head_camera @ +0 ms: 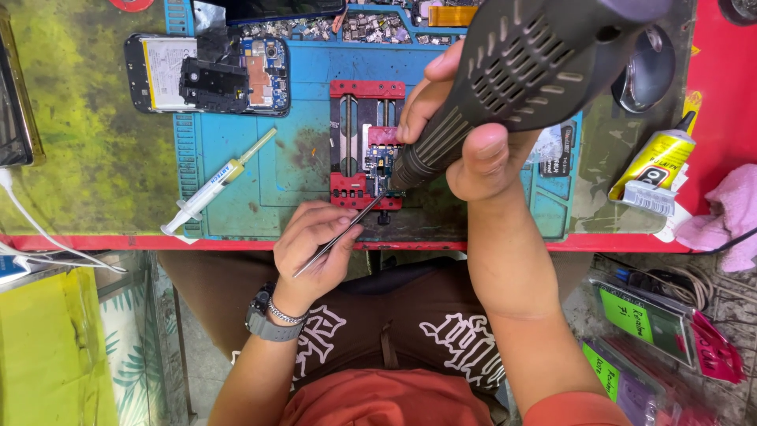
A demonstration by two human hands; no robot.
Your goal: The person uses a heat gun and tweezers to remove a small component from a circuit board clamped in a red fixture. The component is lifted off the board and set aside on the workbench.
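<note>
My right hand [465,130] grips a black hot-air tool [520,67], its nozzle pointing down at a small circuit board [377,164] clamped in a red holder [364,91]. My left hand [315,244] holds thin metal tweezers [341,234], whose tips reach the board's lower edge next to the nozzle. The holder sits on a blue work mat [300,150] in the middle of the bench.
An opened phone [209,72] lies at the mat's upper left, a syringe [217,183] below it. A yellow glue tube [654,166] and pink cloth [729,213] sit at right. Trays of small parts [347,28] line the far edge. White cables [47,241] run at left.
</note>
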